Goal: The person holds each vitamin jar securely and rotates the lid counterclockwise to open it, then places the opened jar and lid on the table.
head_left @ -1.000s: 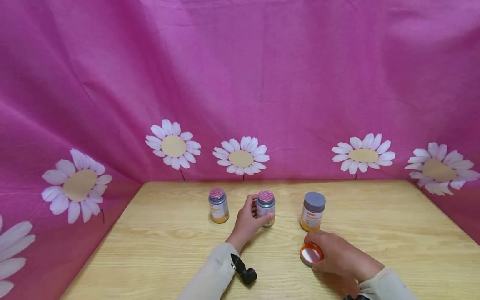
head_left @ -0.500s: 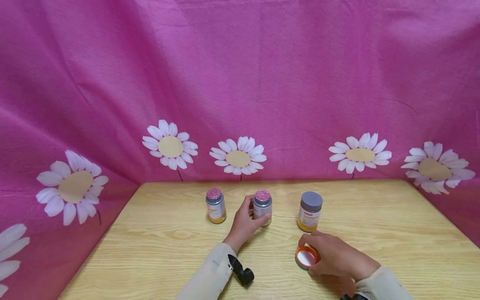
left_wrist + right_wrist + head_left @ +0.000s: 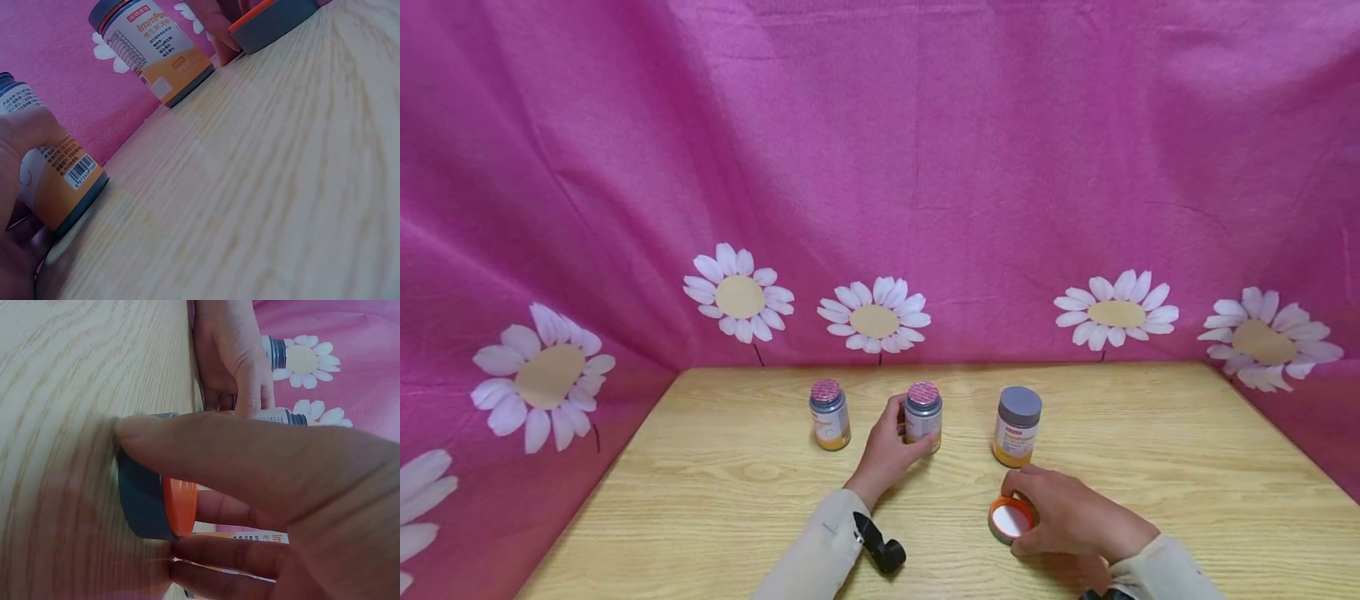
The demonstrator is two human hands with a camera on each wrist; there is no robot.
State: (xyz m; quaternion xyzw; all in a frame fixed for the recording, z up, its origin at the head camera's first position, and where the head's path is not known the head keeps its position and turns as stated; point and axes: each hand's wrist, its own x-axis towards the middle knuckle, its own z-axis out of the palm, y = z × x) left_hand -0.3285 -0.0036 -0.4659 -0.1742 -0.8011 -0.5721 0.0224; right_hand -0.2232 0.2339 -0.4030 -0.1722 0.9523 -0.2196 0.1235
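Observation:
My left hand [image 3: 887,454] grips the middle supplement bottle [image 3: 922,423] round its side. That bottle stands upright, uncapped, with a pink seal over its mouth. My right hand [image 3: 1071,512] holds a grey screw cap [image 3: 1011,522] by its edge between thumb and fingers. The cap lies inside-up on the wood, its orange inner ring and white liner showing. In the right wrist view, the thumb crosses the grey cap [image 3: 147,497] and hides part of it. Just behind the right hand stands a bottle [image 3: 1018,427] with its grey cap on.
Another uncapped bottle [image 3: 830,417] with a pink seal stands left of my left hand. The wooden table [image 3: 715,500] ends at a pink cloth [image 3: 985,167] printed with white daisies, behind and at both sides. A black strap [image 3: 880,546] hangs from the left sleeve.
The cap has tipped from a slant to lying flatter on the table under my right hand. My left hand keeps its grip on the middle bottle. The head view has shifted slightly.

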